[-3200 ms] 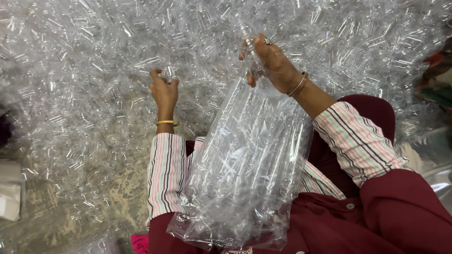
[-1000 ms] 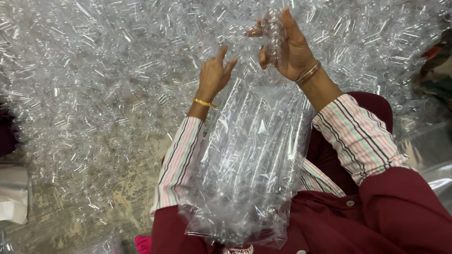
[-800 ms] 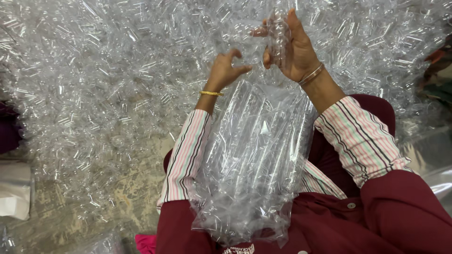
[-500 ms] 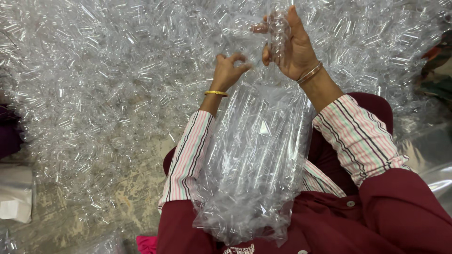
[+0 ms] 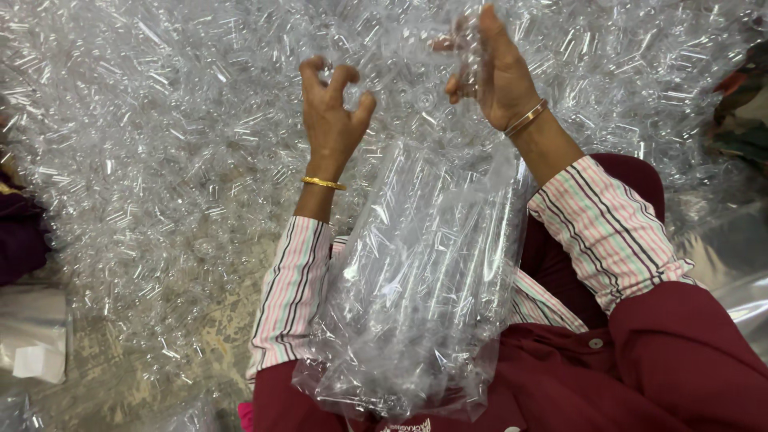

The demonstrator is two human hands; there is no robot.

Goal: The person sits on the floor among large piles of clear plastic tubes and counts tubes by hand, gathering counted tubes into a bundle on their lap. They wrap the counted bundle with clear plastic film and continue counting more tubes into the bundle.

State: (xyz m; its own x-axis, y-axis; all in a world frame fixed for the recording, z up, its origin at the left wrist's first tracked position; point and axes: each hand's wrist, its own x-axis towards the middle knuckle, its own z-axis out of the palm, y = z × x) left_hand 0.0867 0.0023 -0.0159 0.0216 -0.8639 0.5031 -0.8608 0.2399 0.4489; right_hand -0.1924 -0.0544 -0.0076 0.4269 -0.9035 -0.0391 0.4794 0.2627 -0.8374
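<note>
A tall clear plastic bag packed with clear plastic tubes stands upright in my lap. My right hand pinches the bag's gathered top and holds it up. To the left of the bag's mouth my left hand is raised above the pile, fingers curled and apart, and I see nothing in it. Both wrists carry gold bangles, and the sleeves are striped under a maroon garment.
A deep pile of loose clear plastic tubes covers the floor ahead and to both sides. A dark purple cloth and a white packet lie at the left edge. Another clear bag sits at the lower right.
My left hand rose from the pile to the bag's mouth, then drew back left and spread its fingers. The right hand stayed clamped on the bag's top.
</note>
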